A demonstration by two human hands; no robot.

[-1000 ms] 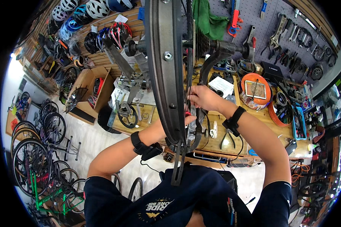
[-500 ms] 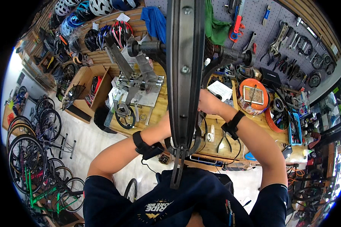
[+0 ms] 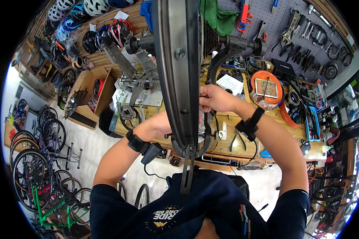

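A grey metal wheel rim (image 3: pixel 178 79) stands upright over the wooden worktop (image 3: pixel 230 119)'s front edge, hiding the left hand (image 3: pixel 162 122)'s fingers and the right hand (image 3: pixel 218 98)'s curled fingertips; their grip I cannot tell. White-and-gold lettering (image 3: pixel 166 215) marks the navy cloth shirt (image 3: pixel 215 199).

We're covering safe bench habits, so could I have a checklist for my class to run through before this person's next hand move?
1. Wheel rim between the stand's two arms: ok.
2. Right hand in view beside the rim: ok.
3. Left hand fully in view: not ok, the rim hides its fingers.
4. Left fingers' grip: cannot tell.
5. Bench clear of loose tools: not ok, pliers lie there.
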